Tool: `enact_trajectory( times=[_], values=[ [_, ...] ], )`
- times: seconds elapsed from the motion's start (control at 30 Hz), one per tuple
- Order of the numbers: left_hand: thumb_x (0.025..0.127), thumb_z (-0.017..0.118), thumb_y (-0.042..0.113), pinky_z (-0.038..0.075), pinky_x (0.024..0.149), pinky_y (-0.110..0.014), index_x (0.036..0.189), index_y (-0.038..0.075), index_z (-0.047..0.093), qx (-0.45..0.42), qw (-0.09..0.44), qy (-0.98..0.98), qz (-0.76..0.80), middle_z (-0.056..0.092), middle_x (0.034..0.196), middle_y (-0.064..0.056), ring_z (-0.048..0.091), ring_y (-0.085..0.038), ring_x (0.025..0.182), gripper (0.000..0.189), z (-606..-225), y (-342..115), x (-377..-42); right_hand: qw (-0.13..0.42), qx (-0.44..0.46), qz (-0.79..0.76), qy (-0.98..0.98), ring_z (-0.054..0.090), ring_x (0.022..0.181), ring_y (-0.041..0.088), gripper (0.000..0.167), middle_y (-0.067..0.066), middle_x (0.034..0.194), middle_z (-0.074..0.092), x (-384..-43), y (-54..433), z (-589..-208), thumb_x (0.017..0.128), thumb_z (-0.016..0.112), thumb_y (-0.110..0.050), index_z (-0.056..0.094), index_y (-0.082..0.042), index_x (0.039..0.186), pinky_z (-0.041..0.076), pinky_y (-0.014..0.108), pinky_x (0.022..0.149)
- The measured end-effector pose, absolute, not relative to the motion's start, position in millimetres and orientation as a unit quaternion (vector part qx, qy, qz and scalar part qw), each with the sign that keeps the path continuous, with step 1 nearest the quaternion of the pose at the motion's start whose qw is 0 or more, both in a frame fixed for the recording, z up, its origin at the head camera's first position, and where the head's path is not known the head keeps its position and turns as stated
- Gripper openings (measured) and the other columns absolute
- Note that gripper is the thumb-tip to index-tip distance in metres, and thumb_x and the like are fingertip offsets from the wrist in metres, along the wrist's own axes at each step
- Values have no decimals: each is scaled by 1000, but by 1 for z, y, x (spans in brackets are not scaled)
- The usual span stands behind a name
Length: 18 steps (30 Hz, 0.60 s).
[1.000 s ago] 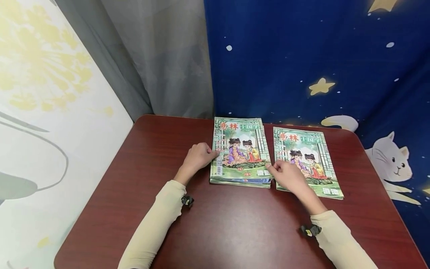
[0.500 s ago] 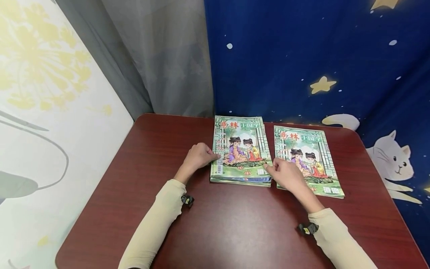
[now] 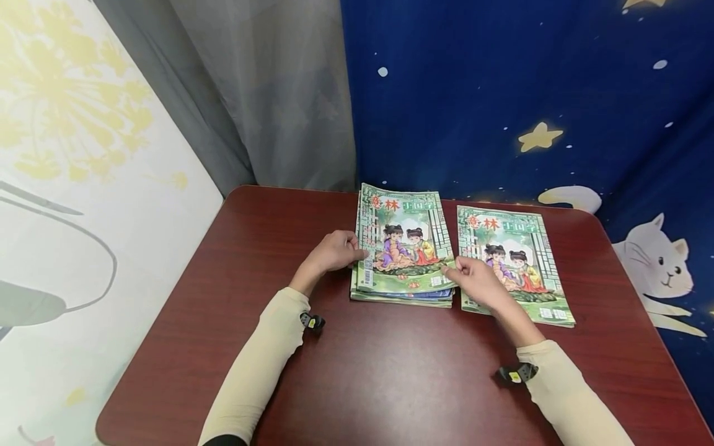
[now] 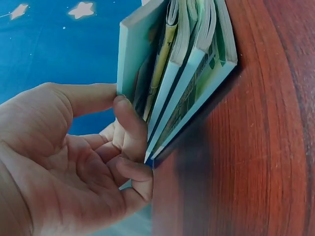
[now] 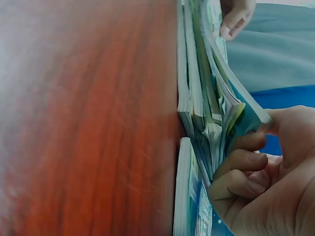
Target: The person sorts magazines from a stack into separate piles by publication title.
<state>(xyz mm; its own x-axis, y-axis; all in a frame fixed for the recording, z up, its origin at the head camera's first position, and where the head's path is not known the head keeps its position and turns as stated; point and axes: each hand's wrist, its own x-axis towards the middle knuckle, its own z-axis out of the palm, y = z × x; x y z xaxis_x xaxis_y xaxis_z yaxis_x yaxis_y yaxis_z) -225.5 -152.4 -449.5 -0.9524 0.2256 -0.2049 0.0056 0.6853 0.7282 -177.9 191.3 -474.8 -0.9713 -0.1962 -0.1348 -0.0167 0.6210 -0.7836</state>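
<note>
A green-covered magazine [image 3: 409,238] with two drawn children on its cover lies over a stack of magazines [image 3: 385,298]. My left hand [image 3: 334,250] pinches its left edge between thumb and index finger; in the left wrist view its spine [image 4: 125,61] stands apart from the magazines below. At the lower right corner, my right hand [image 3: 481,282] pinches the same magazine, and that corner bends up from the stack in the right wrist view, where the right hand [image 5: 268,172] has its other fingers curled. Blue shows on a cover beneath.
Another magazine [image 3: 519,263] with the same cover lies right of the stack, partly under the right hand. All rest on a dark red wooden table [image 3: 385,371]. A blue curtain [image 3: 446,93] and a grey curtain [image 3: 290,93] hang behind the table.
The top magazine has lifted off the stack and shifted slightly away and to the right, both hands moving with it. The neighbouring magazine stays in place.
</note>
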Motion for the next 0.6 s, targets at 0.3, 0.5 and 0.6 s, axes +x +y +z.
enact_trajectory(
  times=[0.3,0.5,0.6],
  values=[
    [96,77,28,50,59,-31,83,12,60,78,139,894,418,62,63,-3,70,-34,75,27,-452,-154,-226,121,-38,-505,854,30,51,7,40,-11,58,35,-181,191,-473,102,70,-36,47,-9,82,26,27,47],
    [97,77,28,47,55,-31,84,12,61,89,133,887,433,68,72,-17,68,-39,73,26,-449,-151,-225,90,-56,-493,863,35,56,10,40,-9,63,34,-179,193,-473,102,70,-35,45,-9,84,35,29,54],
    [97,76,27,44,56,-31,86,12,61,98,129,880,447,67,73,-19,67,-38,72,24,-447,-147,-223,77,-56,-489,867,36,57,11,42,-9,64,34,-175,197,-472,103,69,-38,45,-9,85,37,31,57]
  ],
)
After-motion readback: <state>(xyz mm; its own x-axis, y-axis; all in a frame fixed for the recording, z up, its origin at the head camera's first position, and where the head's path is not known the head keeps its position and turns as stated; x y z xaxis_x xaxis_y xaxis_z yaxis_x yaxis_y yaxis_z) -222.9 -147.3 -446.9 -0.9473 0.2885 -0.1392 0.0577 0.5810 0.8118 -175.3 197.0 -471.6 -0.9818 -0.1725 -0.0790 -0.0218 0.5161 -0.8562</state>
